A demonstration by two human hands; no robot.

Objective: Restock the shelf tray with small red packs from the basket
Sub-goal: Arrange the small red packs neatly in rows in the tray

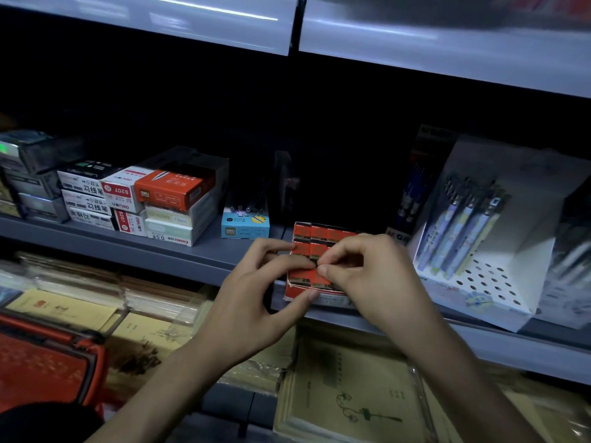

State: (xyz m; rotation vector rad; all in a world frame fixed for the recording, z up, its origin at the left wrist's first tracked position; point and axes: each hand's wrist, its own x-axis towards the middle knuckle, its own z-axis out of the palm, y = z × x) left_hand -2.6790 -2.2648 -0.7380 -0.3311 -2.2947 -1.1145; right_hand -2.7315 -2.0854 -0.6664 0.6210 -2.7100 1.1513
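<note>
At the centre of the frame a shallow red shelf tray (295, 287) sits at the front edge of the grey shelf (179, 251), with rows of small red packs (315, 233) standing in it, their faces marked "2B" along the near row. Both hands meet over the near part of the tray. The left hand (256, 302) comes in from lower centre, its forefinger laid across the packs and its thumb (299, 300) pressed against the tray's front wall. The right hand (371, 276) comes in from the lower right, with thumb and forefinger pressed together, pinching the top of one pack in the tray. At the lower left of the frame lies the red basket (48, 362); its contents are too dim to make out. Stacked pen boxes (166, 199) fill the left of the shelf, a white display stand of pens (473, 238) stands at the right, and yellowish notebooks (348, 388) lie on the level beneath.
</note>
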